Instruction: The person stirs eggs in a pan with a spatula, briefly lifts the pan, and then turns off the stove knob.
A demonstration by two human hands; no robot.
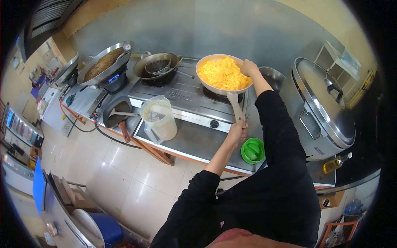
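Note:
A light-coloured frying pan (201,63) sits on the right burner of the gas stove, filled with yellow scrambled egg (222,73). My left hand (237,131) is wrapped round the pan's pale handle (235,106), in front of the stove. Over the pan's right rim is my right hand (249,68), its fingers closed. Whatever it grips, if anything, is hidden by the hand and the egg.
Left of the pan, a dark wok (144,62) holds a wire strainer (159,68). A plastic jug (159,120) and a green container (252,151) stand along the counter's front. A large steel cooker (306,111) and an oil bottle (336,164) are to the right.

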